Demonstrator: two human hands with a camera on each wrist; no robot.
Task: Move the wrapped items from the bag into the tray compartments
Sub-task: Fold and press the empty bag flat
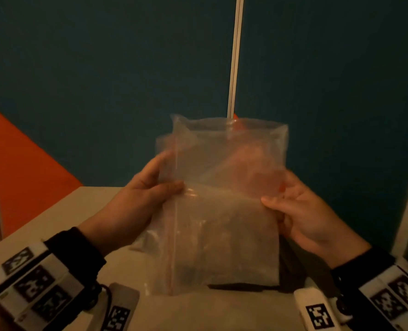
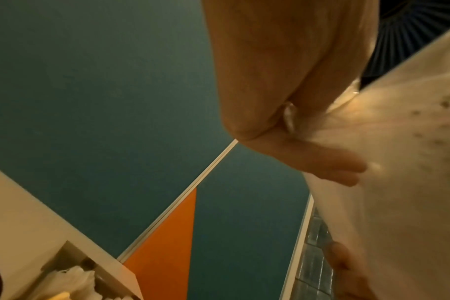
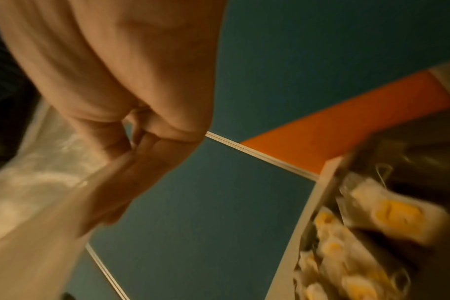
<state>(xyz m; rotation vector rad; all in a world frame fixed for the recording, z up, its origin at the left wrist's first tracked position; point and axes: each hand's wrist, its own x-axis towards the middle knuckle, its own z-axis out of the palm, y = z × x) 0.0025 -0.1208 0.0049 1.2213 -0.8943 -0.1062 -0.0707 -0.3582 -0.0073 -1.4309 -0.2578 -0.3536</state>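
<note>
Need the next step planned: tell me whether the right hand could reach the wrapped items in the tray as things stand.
Probably not right away. The right hand grips one edge of the clear plastic bag and the left hand the other, so it must let go first. The wrapped items lie uncovered in the tray nearby.

I see the bag (image 1: pixel 222 199) above the desk (image 1: pixel 62 218), left hand (image 1: pixel 136 199) and right hand (image 1: pixel 303 211) on its sides.
</note>
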